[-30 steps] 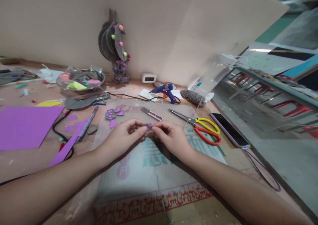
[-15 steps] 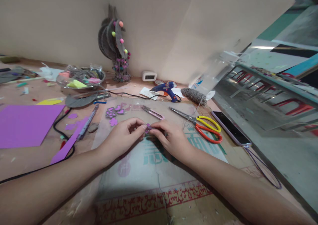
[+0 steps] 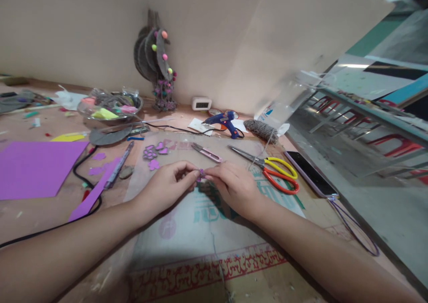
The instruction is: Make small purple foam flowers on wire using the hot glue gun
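My left hand [image 3: 175, 180] is closed, pinching a small purple foam flower [image 3: 200, 174] between thumb and fingers over the middle of the work sheet. From the other side, my right hand [image 3: 234, 184] has its fingertips pressed together at the flower's edge. Fingers cover much of the piece, so its details are hard to make out. Beyond my left hand lie several purple and grey petal shapes [image 3: 150, 151] and a plain purple cutout [image 3: 154, 165]. Thread snips [image 3: 206, 152] with a pink handle lie just past my fingers. Scissors [image 3: 279, 171] with yellow and orange handles rest right of my right hand.
A blue glue gun [image 3: 222, 121] and grey yarn [image 3: 261, 130] are at the back. Purple foam sheet [image 3: 36, 169], a pen [image 3: 119, 165] and a black cable lie left. A phone [image 3: 310, 173] sits by the right table edge. A bowl [image 3: 110, 115] holds scraps.
My right hand's fingers have shifted slightly, now stretching straighter across the flower's edge. My left hand keeps its pinch. The view has moved very slightly.
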Available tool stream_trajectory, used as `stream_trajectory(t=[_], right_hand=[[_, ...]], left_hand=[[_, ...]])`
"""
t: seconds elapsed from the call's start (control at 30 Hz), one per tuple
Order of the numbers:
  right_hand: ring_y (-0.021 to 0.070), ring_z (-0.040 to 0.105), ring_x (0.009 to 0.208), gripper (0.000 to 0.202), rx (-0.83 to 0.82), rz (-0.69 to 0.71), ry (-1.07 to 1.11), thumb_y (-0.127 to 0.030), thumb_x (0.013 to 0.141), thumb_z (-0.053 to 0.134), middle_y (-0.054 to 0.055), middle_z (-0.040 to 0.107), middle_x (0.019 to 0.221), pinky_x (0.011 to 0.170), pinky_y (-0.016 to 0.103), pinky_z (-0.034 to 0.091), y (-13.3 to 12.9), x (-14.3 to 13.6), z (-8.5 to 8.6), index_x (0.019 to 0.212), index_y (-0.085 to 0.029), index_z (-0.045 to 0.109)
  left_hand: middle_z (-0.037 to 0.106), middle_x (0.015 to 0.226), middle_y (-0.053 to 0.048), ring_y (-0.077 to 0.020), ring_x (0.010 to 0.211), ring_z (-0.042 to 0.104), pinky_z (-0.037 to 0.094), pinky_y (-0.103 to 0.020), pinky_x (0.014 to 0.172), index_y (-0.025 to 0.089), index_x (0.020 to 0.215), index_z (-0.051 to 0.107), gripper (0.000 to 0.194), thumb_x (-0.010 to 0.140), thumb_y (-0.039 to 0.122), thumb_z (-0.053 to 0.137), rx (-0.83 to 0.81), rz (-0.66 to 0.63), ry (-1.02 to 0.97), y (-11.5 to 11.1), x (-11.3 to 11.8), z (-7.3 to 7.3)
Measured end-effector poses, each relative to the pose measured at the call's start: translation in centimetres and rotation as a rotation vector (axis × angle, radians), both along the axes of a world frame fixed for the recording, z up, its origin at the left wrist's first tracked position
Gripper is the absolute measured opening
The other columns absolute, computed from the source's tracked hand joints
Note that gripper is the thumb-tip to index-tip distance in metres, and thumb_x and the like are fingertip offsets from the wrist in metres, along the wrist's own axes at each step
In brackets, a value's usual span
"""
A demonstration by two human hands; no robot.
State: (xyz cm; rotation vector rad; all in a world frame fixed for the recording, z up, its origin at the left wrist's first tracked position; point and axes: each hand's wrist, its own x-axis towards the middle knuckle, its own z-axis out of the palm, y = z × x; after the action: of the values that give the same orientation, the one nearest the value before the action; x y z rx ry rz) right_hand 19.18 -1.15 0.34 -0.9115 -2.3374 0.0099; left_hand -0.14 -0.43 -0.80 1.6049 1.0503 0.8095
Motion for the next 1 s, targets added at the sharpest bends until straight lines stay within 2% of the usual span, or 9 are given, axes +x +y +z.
stream_trajectory(t=[0.13,0.23,0.4,0.6,0.7,1.0], right_hand=[[0.0133,0.061,0.075,0.013,-0.272,-0.144,0.160,-0.016,0.088,0.049,0.003,0.067,0.082,0.069,0.025,0.046,-0.3,-0.8,0.3,0.092,-0.018,0.061],[0.0112,0.060,0.066,0.010,-0.452,-0.219,0.312,-0.020,0.086,0.051,0.001,0.065,0.074,0.061,0.022,0.045,-0.5,-1.4,0.2,0.084,-0.018,0.060],[0.0079,0.053,0.052,0.009,-0.712,-0.210,0.546,-0.026,0.085,0.052,-0.003,0.058,0.063,0.050,0.020,0.041,-0.4,-2.1,0.2,0.080,-0.018,0.054],[0.0074,0.051,0.048,0.014,-0.932,-0.185,0.721,-0.030,0.083,0.054,-0.003,0.057,0.059,0.048,0.020,0.042,-0.1,-2.2,0.2,0.079,-0.017,0.052],[0.0072,0.050,0.046,0.015,-0.992,-0.167,0.762,-0.032,0.081,0.056,-0.003,0.057,0.058,0.047,0.020,0.042,0.0,-2.2,0.1,0.079,-0.017,0.052],[0.0067,0.050,0.046,0.018,-1.032,-0.151,0.774,-0.033,0.079,0.059,-0.004,0.057,0.057,0.047,0.020,0.042,0.0,-2.2,0.1,0.077,-0.016,0.054]], left_hand=[[0.058,0.065,0.001,-0.0132,0.063,0.055,0.043,-0.024,0.061,0.018,0.085,0.062,0.022,0.085,0.034,0.047,-0.008,-0.019,-0.024,0.0,0.0,-0.2],[0.058,0.065,0.001,-0.0136,0.063,0.055,0.043,-0.024,0.061,0.018,0.085,0.062,0.022,0.085,0.034,0.047,-0.002,-0.023,-0.014,0.0,0.0,-0.1],[0.060,0.067,0.000,-0.0140,0.065,0.055,0.043,-0.024,0.061,0.018,0.083,0.063,0.022,0.085,0.032,0.046,0.044,-0.032,0.028,-0.2,0.1,0.4],[0.061,0.068,0.001,-0.0134,0.065,0.055,0.043,-0.023,0.061,0.018,0.082,0.063,0.020,0.084,0.029,0.047,0.049,-0.025,0.013,-0.2,0.1,0.2],[0.061,0.068,0.001,-0.0134,0.065,0.055,0.042,-0.023,0.061,0.018,0.082,0.063,0.020,0.085,0.030,0.047,0.053,-0.022,0.017,-0.2,0.0,0.1],[0.062,0.069,0.001,-0.0141,0.066,0.057,0.043,-0.024,0.063,0.018,0.082,0.063,0.020,0.085,0.029,0.047,0.053,-0.027,0.030,-0.2,0.0,0.3]])
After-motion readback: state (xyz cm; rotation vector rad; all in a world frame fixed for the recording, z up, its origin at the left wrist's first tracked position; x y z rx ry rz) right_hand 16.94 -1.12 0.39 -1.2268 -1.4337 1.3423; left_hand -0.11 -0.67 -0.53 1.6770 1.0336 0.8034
